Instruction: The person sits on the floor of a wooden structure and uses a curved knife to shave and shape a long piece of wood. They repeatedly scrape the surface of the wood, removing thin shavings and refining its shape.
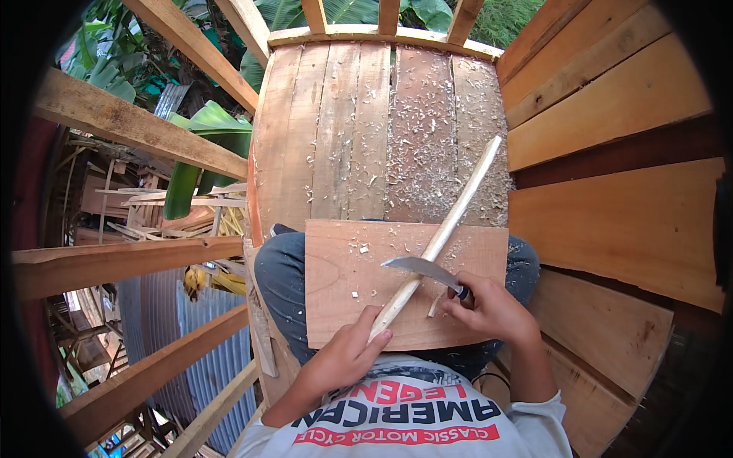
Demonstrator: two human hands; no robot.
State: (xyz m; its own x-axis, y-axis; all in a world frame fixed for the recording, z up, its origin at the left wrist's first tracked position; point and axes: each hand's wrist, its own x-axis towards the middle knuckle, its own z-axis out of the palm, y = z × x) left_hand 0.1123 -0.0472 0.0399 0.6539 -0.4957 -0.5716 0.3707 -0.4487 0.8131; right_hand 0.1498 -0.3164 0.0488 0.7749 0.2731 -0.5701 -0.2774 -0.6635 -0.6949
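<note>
- White printed shirt (397,412) fills the lower edge, blue-trousered legs (279,278) folded just beyond it.
- Left hand (347,347) is wrapped around the near end of a pale stick (463,208); right hand (486,305) grips a curved knife (427,267) by its handle, blade crossing the stick.
- Stick slants over a wooden board (336,305) on the lap, its far end reaching past the board's far edge.
- Slatted railing (153,126) bounds the left, gaps between its bars; a plank wall (603,99) bounds the right.
- Corrugated sheets (217,366) and green leaves (210,122) show outside the railing.
- Small chips (355,294) dot the board.
- Plank floor (298,130) carries curled shavings (427,114), thickest toward the right.
</note>
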